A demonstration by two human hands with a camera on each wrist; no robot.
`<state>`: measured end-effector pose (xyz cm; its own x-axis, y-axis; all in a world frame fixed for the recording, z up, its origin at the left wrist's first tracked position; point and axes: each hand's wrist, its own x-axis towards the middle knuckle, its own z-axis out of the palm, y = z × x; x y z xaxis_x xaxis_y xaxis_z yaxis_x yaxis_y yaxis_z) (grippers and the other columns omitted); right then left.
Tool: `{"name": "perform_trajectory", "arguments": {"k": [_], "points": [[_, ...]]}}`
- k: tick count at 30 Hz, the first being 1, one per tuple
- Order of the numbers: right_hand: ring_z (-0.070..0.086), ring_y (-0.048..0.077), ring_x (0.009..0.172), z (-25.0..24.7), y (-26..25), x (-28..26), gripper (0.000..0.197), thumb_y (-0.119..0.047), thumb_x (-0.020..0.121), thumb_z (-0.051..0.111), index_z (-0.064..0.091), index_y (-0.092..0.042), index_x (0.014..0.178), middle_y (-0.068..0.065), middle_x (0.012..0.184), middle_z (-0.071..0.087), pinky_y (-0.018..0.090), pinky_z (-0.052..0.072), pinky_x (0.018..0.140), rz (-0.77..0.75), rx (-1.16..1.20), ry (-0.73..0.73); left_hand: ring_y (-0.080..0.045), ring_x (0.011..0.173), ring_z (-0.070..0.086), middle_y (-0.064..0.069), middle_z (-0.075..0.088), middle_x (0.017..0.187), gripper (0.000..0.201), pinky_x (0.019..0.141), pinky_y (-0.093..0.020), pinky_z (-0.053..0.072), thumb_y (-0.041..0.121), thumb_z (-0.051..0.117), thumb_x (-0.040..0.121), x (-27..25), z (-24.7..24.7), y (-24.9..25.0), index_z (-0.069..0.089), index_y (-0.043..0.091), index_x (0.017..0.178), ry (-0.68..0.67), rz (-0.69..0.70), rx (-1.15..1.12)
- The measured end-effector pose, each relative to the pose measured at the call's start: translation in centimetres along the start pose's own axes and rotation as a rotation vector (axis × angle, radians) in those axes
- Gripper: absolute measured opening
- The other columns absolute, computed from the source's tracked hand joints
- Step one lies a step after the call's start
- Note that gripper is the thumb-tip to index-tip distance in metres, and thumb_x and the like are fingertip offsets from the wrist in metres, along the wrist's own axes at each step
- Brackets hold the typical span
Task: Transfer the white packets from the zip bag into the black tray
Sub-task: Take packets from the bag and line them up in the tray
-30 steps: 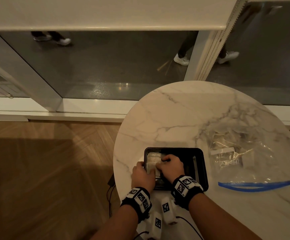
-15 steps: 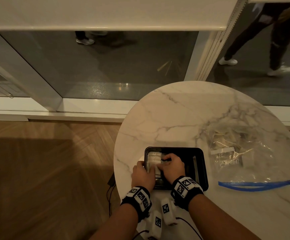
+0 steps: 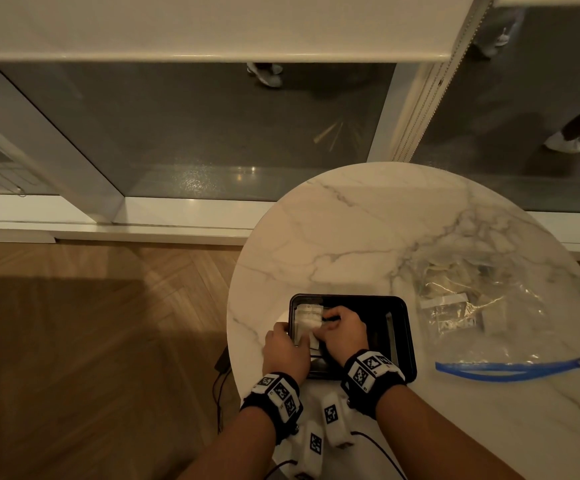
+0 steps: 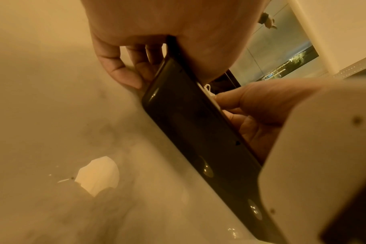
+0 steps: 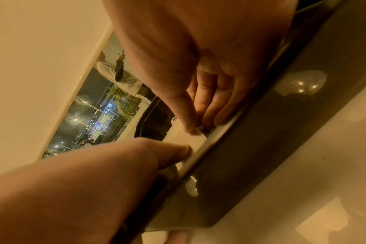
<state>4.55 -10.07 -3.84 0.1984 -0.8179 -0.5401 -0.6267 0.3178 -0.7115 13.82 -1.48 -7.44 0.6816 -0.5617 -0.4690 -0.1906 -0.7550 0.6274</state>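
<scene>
The black tray lies near the front edge of the round marble table. White packets lie stacked in its left end. My left hand grips the tray's left wall, fingers curled outside, thumb over the rim onto a packet. My right hand is inside the tray, thumb and fingertips pinching a packet's edge. The clear zip bag with a blue zip strip lies open to the right, more packets inside.
The table's left rim is just beside my left hand, with wooden floor below. A window with a white frame runs behind the table. Bare marble lies beyond the tray and in front of the bag.
Both hands have stayed at the tray's left end. The right fingers have shifted slightly over the packets. People outside the window have walked on.
</scene>
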Motion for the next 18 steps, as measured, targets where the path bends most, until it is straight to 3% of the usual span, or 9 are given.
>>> {"name": "perform_trajectory", "arguments": {"k": [10,15,18], "points": [[0.064,0.009,0.062,-0.4,0.1,-0.2,0.023,-0.004,0.076,0.077,0.066,-0.015,0.093,0.003,0.070,0.069,0.013,0.045,0.052,-0.017,0.000,-0.011,-0.028,0.097,0.064,-0.005,0.061,0.110,0.039,0.084,-0.045,0.056,0.040,0.069,0.083,-0.2,-0.2,0.1,0.059,0.017,0.113,-0.008,-0.008,0.015],[0.062,0.008,0.066,-1.3,-0.5,-0.9,0.019,-0.015,0.083,0.069,0.065,-0.019,0.101,-0.002,0.076,0.067,0.015,0.044,0.054,-0.039,-0.022,-0.041,-0.028,0.097,0.065,-0.004,0.062,0.107,0.044,0.084,-0.047,0.057,0.046,0.067,0.077,-0.3,-0.4,0.3,0.058,0.020,0.111,-0.023,-0.025,-0.032],[0.063,0.008,0.070,-3.0,-0.5,-1.6,0.020,-0.018,0.086,0.068,0.062,-0.023,0.104,-0.003,0.081,0.066,0.015,0.045,0.056,-0.056,-0.016,-0.016,-0.029,0.103,0.062,-0.008,0.060,0.115,0.053,0.090,-0.046,0.055,0.045,0.071,0.076,-1.1,-1.0,1.1,0.054,0.018,0.119,0.000,-0.055,-0.087]]}}
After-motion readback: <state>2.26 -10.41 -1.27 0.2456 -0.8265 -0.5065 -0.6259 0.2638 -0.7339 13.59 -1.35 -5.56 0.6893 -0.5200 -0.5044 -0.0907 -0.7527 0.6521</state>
